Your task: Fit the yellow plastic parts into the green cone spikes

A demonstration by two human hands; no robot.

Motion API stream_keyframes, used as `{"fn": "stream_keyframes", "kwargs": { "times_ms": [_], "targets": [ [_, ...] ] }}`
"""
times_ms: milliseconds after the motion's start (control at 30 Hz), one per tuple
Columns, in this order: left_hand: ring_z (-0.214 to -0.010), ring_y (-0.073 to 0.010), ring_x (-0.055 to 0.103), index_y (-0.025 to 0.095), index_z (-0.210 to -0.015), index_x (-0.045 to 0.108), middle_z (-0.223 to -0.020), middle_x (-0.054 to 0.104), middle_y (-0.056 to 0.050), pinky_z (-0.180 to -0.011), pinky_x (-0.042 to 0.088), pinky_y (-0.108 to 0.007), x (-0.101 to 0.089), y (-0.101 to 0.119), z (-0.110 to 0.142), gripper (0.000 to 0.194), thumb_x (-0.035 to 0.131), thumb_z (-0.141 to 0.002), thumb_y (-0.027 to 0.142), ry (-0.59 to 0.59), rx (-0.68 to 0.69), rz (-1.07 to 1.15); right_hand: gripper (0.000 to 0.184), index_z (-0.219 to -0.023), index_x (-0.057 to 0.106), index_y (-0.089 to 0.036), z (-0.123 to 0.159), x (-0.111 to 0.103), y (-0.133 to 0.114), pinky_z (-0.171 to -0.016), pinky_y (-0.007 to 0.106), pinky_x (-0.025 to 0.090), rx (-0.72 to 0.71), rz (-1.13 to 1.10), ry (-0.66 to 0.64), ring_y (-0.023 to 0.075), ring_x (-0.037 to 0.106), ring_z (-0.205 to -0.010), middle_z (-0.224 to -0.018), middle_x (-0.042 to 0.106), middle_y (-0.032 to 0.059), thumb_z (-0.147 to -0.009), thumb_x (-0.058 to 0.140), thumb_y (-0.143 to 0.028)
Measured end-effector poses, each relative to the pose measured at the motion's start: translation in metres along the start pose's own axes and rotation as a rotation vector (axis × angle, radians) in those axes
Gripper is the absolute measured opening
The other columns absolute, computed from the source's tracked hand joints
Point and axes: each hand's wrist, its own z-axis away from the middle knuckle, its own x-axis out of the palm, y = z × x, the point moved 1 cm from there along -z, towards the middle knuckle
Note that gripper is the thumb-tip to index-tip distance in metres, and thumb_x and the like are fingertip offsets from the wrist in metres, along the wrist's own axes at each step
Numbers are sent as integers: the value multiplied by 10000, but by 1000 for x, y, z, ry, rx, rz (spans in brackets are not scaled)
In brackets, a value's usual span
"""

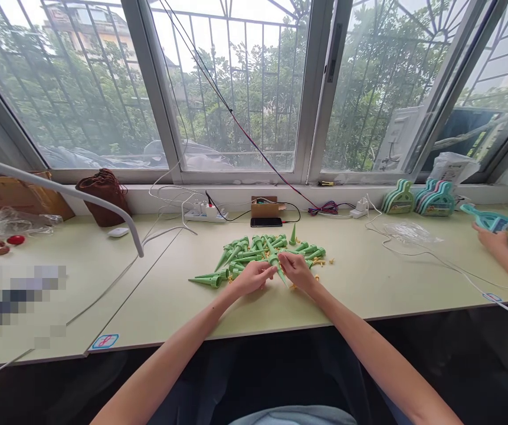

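Note:
My left hand (pixel 254 277) is closed with its fingertips on a green plastic watering spike (pixel 273 260), held tilted over the table with its pointed end toward me. My right hand (pixel 295 270) pinches right against the spike's side; whatever lies between those fingers is hidden. Around both hands is a heap of similar green spikes (pixel 236 251), and one green cone (pixel 293 235) stands upright behind it. Several small yellow plastic pieces (pixel 318 277) lie scattered to the right of the heap and partly under my hands.
Behind the heap lie a phone (pixel 266 222) and a small cardboard box (pixel 265 208). A power strip (pixel 206 213) and cables run along the windowsill. On the right, a co-worker's hands (pixel 497 242) hold a blue plastic item (pixel 490 219) near racked plastic pieces (pixel 435 199). A white curved bar (pixel 81 195) crosses the left.

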Motion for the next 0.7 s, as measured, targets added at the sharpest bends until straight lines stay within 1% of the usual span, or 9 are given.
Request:
{"fn": "stream_keyframes", "kwargs": {
  "times_ms": [100, 167, 300, 433, 500, 567, 633, 700],
  "targets": [
    [-527, -96, 444, 142, -687, 580, -581, 500, 17, -509, 336, -214, 0, 2, 0, 452, 506, -891, 538, 97, 116, -141, 520, -589, 371, -206, 0, 1, 0, -505, 259, 313, 17, -18, -7, 117, 360, -494, -524, 393, -26, -973, 351, -556],
    [-557, -96, 430, 145, -683, 568, -621, 500, 13, -517, 324, -215, 0, 4, 0, 407, 546, -880, 500, 159, 184, -220, 528, -586, 368, -210, 0, 2, 1, -486, 260, 314, 36, -42, -9, 117, 362, -481, -514, 389, -25, -964, 355, -578],
    [-574, -96, 420, 151, -699, 557, -645, 491, 13, -535, 338, -221, 1, 5, 1, 350, 575, -881, 449, 223, 266, -282, 551, -580, 375, -219, -1, 4, 3, -443, 264, 316, 109, -117, -9, 120, 368, -444, -477, 381, -25, -940, 352, -635],
    [-579, -95, 430, 154, -707, 558, -658, 500, 9, -544, 350, -220, 1, 5, 0, 335, 578, -890, 433, 253, 320, -302, 577, -560, 351, -227, -1, 6, 1, -410, 272, 303, 179, -229, -10, 111, 354, -392, -445, 357, -35, -911, 363, -684],
    [-571, -89, 432, 155, -777, 597, -686, 520, 7, -541, 359, -215, 1, 5, -1, 293, 578, -895, 423, 255, 332, -296, 575, -561, 354, -229, -1, 6, -1, -398, 273, 287, 197, -278, -20, 108, 346, -373, -436, 346, -42, -900, 382, -693],
    [-559, -80, 430, 167, -950, 633, -738, 548, 4, -536, 368, -209, 2, 3, -1, 247, 582, -897, 403, 259, 334, -276, 573, -555, 364, -229, -1, 6, -2, -393, 272, 278, 202, -309, -30, 108, 345, -363, -422, 341, -45, -897, 400, -687],
    [-543, -70, 422, 186, -1121, 606, -787, 566, 1, -525, 372, -203, 2, 1, -1, 302, 589, -894, 384, 268, 338, -256, 569, -543, 366, -229, -1, 6, -3, -395, 272, 284, 199, -327, -37, 108, 350, -356, -409, 338, -46, -904, 410, -666],
    [-529, -63, 415, 192, -1175, 584, -818, 573, -4, -518, 371, -200, 3, -1, -1, 331, 587, -894, 367, 275, 349, -255, 573, -521, 361, -228, -1, 5, -4, -400, 272, 301, 193, -324, -41, 109, 360, -352, -399, 346, -43, -916, 413, -640]
  ]
}}
